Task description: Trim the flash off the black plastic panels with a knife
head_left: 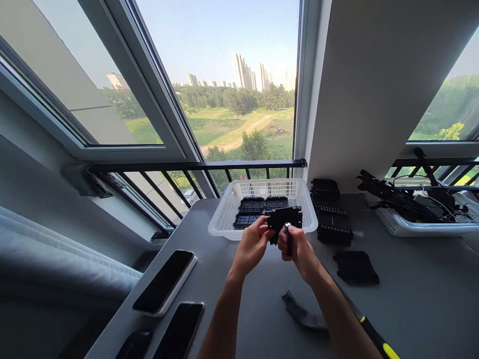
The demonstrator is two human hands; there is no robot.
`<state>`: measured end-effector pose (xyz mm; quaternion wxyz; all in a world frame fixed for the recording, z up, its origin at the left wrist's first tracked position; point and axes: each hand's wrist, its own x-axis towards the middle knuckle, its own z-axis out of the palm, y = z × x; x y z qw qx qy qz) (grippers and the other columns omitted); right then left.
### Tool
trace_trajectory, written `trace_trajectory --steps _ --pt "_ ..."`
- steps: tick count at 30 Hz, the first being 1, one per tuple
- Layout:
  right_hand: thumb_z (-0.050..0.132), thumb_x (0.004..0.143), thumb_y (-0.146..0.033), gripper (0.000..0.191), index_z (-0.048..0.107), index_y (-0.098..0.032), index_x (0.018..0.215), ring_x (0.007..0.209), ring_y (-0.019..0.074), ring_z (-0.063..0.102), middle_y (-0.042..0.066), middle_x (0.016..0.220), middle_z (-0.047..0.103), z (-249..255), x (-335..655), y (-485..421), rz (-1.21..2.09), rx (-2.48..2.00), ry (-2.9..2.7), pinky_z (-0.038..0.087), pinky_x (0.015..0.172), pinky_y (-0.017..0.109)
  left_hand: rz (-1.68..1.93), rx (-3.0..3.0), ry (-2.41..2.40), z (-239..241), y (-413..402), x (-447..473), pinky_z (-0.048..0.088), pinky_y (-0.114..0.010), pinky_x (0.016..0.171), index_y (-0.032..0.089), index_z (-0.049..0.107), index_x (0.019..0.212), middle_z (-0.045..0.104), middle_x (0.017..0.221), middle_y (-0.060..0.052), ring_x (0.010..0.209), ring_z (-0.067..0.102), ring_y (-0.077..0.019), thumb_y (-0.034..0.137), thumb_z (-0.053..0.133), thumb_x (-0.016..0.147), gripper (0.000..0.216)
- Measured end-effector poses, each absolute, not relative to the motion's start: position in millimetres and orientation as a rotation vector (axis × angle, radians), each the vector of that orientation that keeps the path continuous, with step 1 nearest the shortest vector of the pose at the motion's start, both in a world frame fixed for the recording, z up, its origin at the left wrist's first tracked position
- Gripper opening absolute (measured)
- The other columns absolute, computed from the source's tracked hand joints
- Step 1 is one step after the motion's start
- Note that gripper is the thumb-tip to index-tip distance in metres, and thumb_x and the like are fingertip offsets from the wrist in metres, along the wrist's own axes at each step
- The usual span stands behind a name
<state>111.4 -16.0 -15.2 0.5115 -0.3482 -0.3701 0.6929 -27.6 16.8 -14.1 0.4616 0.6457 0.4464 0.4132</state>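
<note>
In front of the white basket, my left hand (251,247) is closed on the left edge of a flat black plastic panel (281,218) with notched edges. My right hand (301,252) grips a small dark tool (289,240) with a shiny metal end, held upright against the near side of the panel, thumb on top. The tool's exact kind cannot be made out. Beyond both hands, the white plastic basket (219,230) holds several similar black panels (251,204) lying flat.
Stacked black panels (334,224) stand right of the basket, with a single one (356,267) nearer. A second basket (407,228) holds cables and dark parts. Two phones (164,281) (181,329) lie left. A curved dark strip (305,316) and a black-yellow handle (376,335) lie near my right forearm.
</note>
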Motion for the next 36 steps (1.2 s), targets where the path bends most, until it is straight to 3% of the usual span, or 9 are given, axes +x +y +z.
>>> trace_trajectory --steps 15,36 --pt "0.050 0.063 -0.044 0.026 0.039 -0.021 0.059 0.054 0.0103 0.025 -0.004 0.058 0.031 -21.9 118.8 -8.3 1.799 -0.802 -0.709 0.016 0.046 0.023 0.973 1.729 1.084 -13.1 10.6 -20.6 0.042 -0.020 0.061 0.019 0.054 0.090 0.070 0.076 0.000 0.070 0.062 -0.0134 0.014 0.047 0.079 0.014" --pt "0.052 0.065 -0.044 0.027 0.037 -0.022 0.064 0.053 0.0111 0.030 -0.005 0.059 0.032 -17.4 116.5 -11.5 1.714 -0.756 -0.447 0.020 0.043 0.022 0.983 1.823 1.181 -8.5 9.5 -20.8 0.046 -0.021 0.070 0.021 0.056 0.090 0.073 0.084 -0.002 0.080 0.068 -0.0166 0.015 0.048 0.080 0.014"
